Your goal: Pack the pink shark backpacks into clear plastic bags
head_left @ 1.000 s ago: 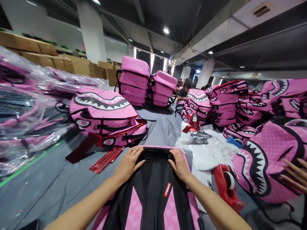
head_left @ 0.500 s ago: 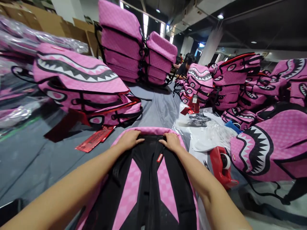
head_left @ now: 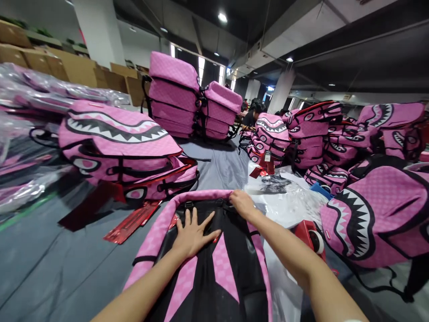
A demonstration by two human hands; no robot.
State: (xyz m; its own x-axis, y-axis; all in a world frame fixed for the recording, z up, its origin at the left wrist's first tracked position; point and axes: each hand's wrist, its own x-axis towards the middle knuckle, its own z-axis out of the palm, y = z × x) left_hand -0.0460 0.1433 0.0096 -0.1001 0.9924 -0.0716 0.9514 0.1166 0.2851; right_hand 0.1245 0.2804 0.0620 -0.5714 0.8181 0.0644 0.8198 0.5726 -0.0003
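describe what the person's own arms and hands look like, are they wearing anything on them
Both arms are bare from the bottom edge of the picture to the fingertips. The left hand and the right hand wear no gloves, and no sleeve, watch, bracelet or ring shows on either. The left hand's fingernails look short and unpainted.

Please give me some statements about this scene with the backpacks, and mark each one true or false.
1. The left hand lies flat, fingers spread, on the black back panel of the backpack. True.
2. The right hand holds the tape dispenser. False: it grips the backpack's top edge.
3. The tape dispenser is blue. False: it is red.
4. A shark-mouth backpack lies to the left, beyond the hands. True.
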